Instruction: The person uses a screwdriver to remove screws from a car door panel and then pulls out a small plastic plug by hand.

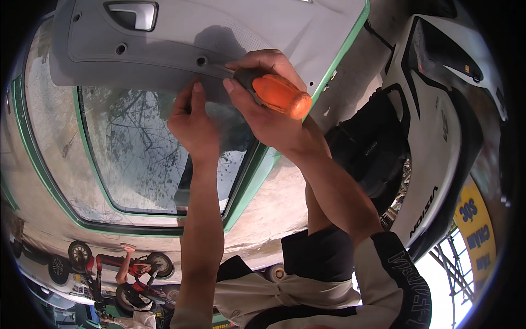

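Observation:
My right hand [268,123] is wrapped round a screwdriver [276,94] with an orange and dark handle. Its shaft points left toward a round hole [202,61] in the grey door trim panel [159,57]; whether the tip touches anything is hard to make out. My left hand [194,129] is at the panel's lower edge, just below that hole, with thumb and fingers drawn together. What lies between those fingers, if anything, is hidden. More round holes and a silver inner door handle [145,16] show on the panel.
Window glass [148,148] in a green door frame [244,192] lies below the panel. On the right stand a white motorbike [438,159] and a black bag [372,148]. At lower left, another person's arm [125,266] is beside a red two-wheeler [118,262].

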Demonstrator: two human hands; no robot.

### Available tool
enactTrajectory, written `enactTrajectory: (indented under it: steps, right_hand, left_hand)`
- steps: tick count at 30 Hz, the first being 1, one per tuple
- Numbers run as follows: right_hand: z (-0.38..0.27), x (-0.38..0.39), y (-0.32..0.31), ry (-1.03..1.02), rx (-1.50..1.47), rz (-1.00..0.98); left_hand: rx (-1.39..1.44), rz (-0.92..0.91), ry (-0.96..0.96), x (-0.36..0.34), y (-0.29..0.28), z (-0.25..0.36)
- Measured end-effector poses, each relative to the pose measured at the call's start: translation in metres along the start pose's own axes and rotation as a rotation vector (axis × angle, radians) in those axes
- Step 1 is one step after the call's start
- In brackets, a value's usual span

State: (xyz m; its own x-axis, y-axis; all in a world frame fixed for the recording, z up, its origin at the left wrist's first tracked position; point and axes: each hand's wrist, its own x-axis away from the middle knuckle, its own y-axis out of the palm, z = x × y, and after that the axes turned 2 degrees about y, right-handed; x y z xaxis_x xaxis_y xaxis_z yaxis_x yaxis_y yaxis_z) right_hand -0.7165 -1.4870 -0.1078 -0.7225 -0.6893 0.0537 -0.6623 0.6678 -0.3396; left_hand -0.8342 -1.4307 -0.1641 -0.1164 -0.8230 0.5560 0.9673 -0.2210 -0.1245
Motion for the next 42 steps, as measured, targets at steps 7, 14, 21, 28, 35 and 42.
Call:
enactTrajectory:
  steps: [7,14,21,28,35,42]
  right_hand:
    - [0.011,-0.008,0.006,-0.097,-0.093,-0.042]
    - [0.006,-0.017,0.014,-0.031,-0.011,-0.083]
    - [-0.001,-0.024,0.021,0.143,0.061,-0.105]
    - [-0.002,-0.019,0.017,0.130,0.076,-0.089]
    - [0.000,-0.016,0.013,0.086,0.036,-0.073]
    - [0.001,-0.018,0.018,0.025,0.072,-0.096]
  left_hand:
    - [0.018,-0.036,-0.050,0.001,-0.002,0.002]
    - [0.006,-0.046,-0.034,0.004,-0.003,0.006]
    - [-0.020,-0.058,-0.001,0.005,-0.006,0.004]
    - [-0.008,-0.062,0.064,0.006,-0.004,0.008]
    - [0.011,-0.061,0.084,0.005,-0.004,0.004]
    - [-0.036,-0.062,0.033,0.006,-0.007,0.003]
